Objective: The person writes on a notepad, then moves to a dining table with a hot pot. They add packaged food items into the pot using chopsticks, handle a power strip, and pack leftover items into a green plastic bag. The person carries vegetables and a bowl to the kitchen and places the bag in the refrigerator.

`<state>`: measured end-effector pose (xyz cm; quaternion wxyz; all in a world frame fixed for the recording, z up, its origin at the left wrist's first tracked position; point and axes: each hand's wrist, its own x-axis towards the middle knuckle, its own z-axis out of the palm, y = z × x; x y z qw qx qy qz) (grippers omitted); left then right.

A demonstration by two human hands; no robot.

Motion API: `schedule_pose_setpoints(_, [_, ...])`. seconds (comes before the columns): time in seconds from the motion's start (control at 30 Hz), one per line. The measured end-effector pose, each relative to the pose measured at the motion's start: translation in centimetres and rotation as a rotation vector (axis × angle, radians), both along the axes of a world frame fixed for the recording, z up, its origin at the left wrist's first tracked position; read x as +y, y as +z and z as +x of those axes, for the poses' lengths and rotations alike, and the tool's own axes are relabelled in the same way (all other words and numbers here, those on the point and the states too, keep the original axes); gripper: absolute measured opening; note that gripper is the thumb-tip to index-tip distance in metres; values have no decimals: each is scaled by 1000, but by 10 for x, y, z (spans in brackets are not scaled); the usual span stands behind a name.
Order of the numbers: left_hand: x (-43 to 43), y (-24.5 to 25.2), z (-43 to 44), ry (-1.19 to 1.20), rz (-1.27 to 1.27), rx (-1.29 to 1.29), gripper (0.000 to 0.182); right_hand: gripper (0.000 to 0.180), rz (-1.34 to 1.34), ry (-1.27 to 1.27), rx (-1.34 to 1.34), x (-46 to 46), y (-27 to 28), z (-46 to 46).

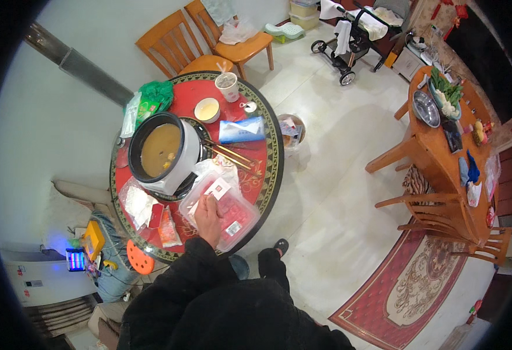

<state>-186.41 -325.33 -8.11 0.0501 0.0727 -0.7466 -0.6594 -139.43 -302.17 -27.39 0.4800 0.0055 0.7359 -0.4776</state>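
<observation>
Over the near side of the round table, my left hand (207, 218) is closed on a clear plastic box (249, 218) with pink-red contents, probably raw meat. Its lid bears a white label and a barcode sticker; my fingertips are partly hidden. My right hand is out of view. Beyond the box stands a white electric pot (188, 153) with a dark inner bowl, filled with brownish broth (159, 144) in which yellow bits float. Crumpled white tissue (225, 168) lies beside the box. On the left are an opened clear bag with white contents (137, 203) and an orange-white packet (168, 229).
Chopsticks (234, 157), a blue tissue pack (242, 130), a bowl (207, 110), a lidded cup (227, 87) and a green bag (157, 94) share the table (271, 183). A waste bin (291, 131) and an orange stool (140, 258) stand beside it. Another table (439, 153) holds vegetables (446, 94).
</observation>
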Motion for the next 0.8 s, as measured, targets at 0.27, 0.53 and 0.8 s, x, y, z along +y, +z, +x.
schedule_pose_setpoints(0.27, [47,-18,11,-35,-81,-252,28,36,173,-30,-89,92,37,-68])
schedule_pose_setpoints(0.53, [68,-30,9,-97,-41,-305,24,35,368,-27,-175,178,136,-138])
schedule_pose_setpoints(0.8, [101,-40,-11,-54,84,-541,23,35,383,-15,-260,206,184,-187])
